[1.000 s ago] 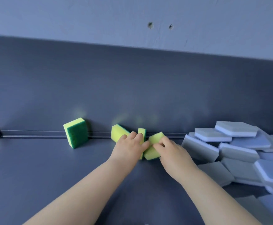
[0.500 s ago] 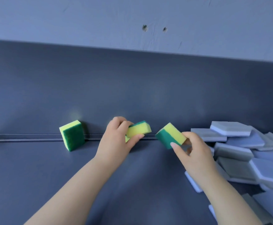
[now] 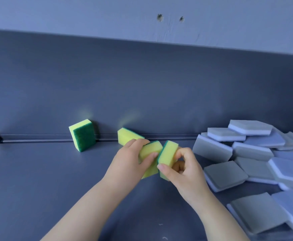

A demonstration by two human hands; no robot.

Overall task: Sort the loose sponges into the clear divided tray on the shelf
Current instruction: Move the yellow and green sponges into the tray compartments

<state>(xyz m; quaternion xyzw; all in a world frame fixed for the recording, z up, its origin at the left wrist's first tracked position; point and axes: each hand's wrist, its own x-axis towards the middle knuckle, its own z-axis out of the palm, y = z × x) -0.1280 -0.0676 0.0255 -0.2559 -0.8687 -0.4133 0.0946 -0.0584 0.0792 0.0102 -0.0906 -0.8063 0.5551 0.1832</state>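
The left hand (image 3: 131, 160) is gripping one yellow-and-green rectangular foam sponge (image 3: 150, 158) while the right hand (image 3: 180, 168) is pinching a second matching sponge (image 3: 167, 156), and the two are being pressed face to face, likely to gather them into one stack for carrying. Two more yellow-and-green sponges are waiting along the back edge of the dark grey shelf (image 3: 37, 180): one standing upright (image 3: 83, 135), one leaning (image 3: 127, 136) just behind the left hand. A loose heap of grey-and-white flat sponges (image 3: 246, 153) is crowding the shelf's right side. No clear divided tray is showing in view.
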